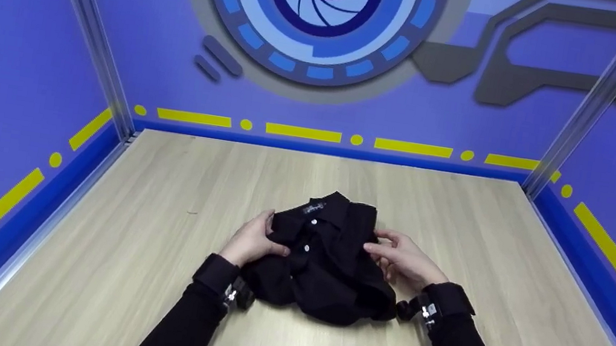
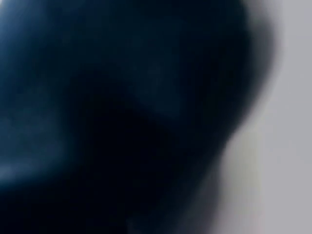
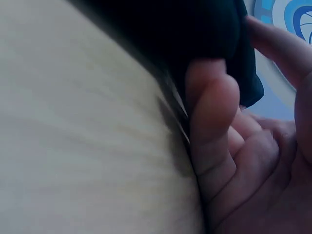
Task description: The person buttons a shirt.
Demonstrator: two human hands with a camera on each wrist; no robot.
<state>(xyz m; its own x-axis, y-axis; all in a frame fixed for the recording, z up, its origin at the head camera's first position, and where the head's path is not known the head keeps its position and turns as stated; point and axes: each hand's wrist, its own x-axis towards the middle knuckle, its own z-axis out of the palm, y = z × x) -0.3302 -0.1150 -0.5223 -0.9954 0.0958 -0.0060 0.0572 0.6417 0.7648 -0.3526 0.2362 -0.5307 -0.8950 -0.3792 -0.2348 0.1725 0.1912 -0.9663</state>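
A black collared shirt with small white buttons lies bunched on the table, its collar and a printed neck label toward the far side. On its left edge my left hand holds the cloth, thumb on top and fingers partly hidden behind it. My right hand pinches the right edge between thumb and fingers. Seen from the right wrist, curled fingers meet the dark cloth close over the table. Blurred dark fabric fills most of the left wrist view.
The wooden tabletop is bounded by a blue-purple back wall and side panels with yellow markings. Metal posts stand at the far corners. Black wrist straps with small cameras sit close to the shirt's lower edges.
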